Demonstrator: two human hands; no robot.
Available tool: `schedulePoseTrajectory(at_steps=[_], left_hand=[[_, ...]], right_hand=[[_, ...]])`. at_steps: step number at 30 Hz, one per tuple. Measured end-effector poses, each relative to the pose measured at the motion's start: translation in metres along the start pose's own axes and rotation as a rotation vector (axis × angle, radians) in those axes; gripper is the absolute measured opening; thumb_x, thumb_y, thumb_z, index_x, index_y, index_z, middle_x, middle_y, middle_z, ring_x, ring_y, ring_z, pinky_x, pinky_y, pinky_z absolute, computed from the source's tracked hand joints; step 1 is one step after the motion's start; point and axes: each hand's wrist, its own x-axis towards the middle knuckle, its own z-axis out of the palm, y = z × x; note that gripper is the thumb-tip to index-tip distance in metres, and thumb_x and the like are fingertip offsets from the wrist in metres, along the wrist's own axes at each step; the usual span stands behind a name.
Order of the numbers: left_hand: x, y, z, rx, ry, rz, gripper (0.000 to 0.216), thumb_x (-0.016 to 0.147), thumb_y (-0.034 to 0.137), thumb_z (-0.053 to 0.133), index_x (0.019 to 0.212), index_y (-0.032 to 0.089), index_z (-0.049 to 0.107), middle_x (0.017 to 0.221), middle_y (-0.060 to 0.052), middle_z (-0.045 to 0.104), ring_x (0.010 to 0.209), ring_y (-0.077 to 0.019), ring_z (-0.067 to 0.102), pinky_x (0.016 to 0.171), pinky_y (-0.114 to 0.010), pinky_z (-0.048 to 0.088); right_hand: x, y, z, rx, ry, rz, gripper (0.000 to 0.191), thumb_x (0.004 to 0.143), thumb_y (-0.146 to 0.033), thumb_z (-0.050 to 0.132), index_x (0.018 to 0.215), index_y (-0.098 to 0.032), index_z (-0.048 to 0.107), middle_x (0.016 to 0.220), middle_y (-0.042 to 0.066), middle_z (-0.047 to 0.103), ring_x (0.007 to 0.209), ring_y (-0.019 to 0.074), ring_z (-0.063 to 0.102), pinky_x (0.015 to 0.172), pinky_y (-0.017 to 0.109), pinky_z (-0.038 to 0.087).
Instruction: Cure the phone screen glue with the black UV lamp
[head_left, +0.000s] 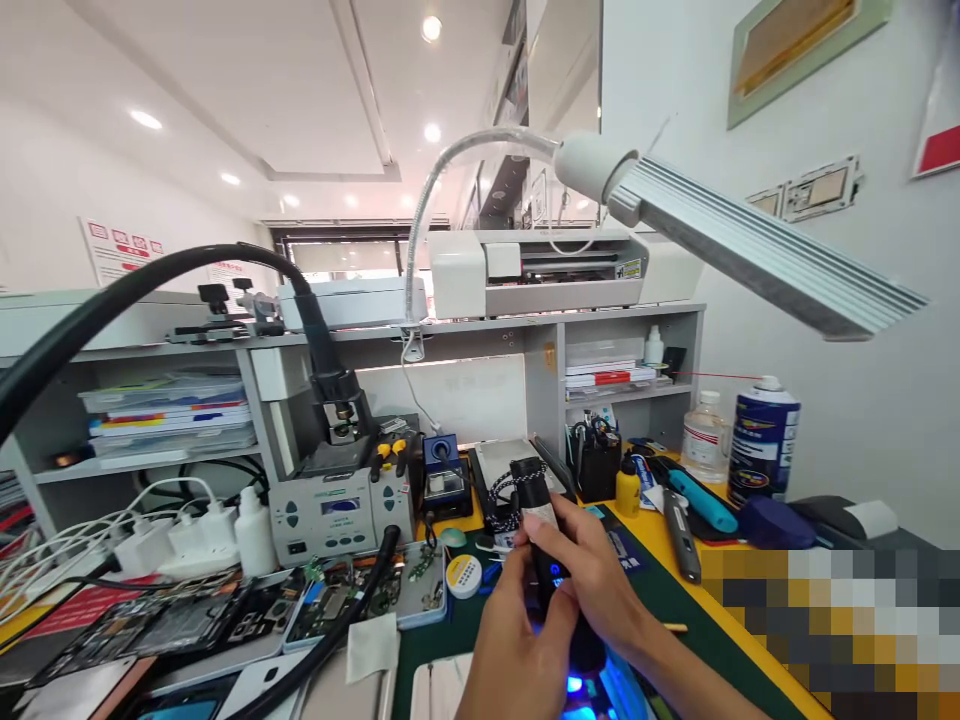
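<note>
Both hands are wrapped round a black flashlight, a tube with a glowing blue button mark on its side. My left hand grips it from the left, with its thumb by the button. From the right, my right hand closes on its upper part. A black-and-white braided cord hangs at its top end. Bright blue light from the lower end falls on an item beneath, which I cannot make out. The green mat lies under this.
A grey rework station stands at the left, its black hose arching across the front. Opened phones and circuit boards cover the left side. At the right are a utility knife, a spray can and a clear bottle. A lamp hangs overhead.
</note>
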Motion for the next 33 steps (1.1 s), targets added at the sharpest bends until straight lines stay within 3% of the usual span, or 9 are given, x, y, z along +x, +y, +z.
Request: schedulePoseTrajectory(at_steps=[6,16,23,27,33], left_hand=[[0.002,-0.002,0.000,-0.059,-0.058,0.029,0.064,0.088,0.044,0.067,0.142,0.012,0.056,0.146,-0.019,0.062,0.142,-0.0342,0.052,0.122,-0.044,0.038],[-0.002,0.000,0.000,-0.068,-0.002,0.006,0.057,0.089,0.049,0.065,0.136,0.016,0.061,0.139,-0.017,0.068,0.143,-0.0356,0.051,0.124,-0.050,0.034],[-0.004,0.007,-0.001,-0.030,0.033,-0.003,0.052,0.085,0.048,0.069,0.128,0.019,0.067,0.125,-0.014,0.076,0.140,-0.0350,0.055,0.120,-0.046,0.039],[-0.005,0.007,0.000,-0.078,0.044,-0.028,0.058,0.085,0.051,0.070,0.132,0.017,0.065,0.129,-0.015,0.073,0.133,-0.0343,0.061,0.116,-0.047,0.045],[-0.005,0.006,0.003,-0.133,0.060,-0.053,0.055,0.082,0.054,0.075,0.123,0.018,0.068,0.131,-0.015,0.073,0.132,-0.0355,0.061,0.112,-0.047,0.049]], right_hand=[[0.000,-0.003,0.003,-0.036,0.023,0.001,0.040,0.093,-0.057,0.065,0.084,-0.018,0.064,0.079,0.002,0.064,0.075,0.0220,0.056,0.069,0.034,0.044],[-0.001,0.003,0.002,-0.047,0.027,-0.006,0.038,0.095,-0.055,0.064,0.087,-0.018,0.064,0.081,0.002,0.063,0.075,0.0205,0.058,0.069,0.034,0.046],[0.000,0.001,0.002,-0.035,0.019,-0.030,0.034,0.098,-0.049,0.064,0.086,-0.018,0.063,0.081,0.000,0.062,0.076,0.0205,0.059,0.072,0.034,0.046],[0.000,-0.001,0.003,-0.038,0.029,-0.048,0.034,0.096,-0.049,0.066,0.084,-0.018,0.063,0.079,0.000,0.061,0.076,0.0205,0.058,0.072,0.034,0.045],[0.002,-0.001,0.004,-0.015,0.044,-0.065,0.032,0.094,-0.047,0.067,0.081,-0.019,0.061,0.075,-0.002,0.059,0.070,0.0192,0.057,0.069,0.033,0.044]])
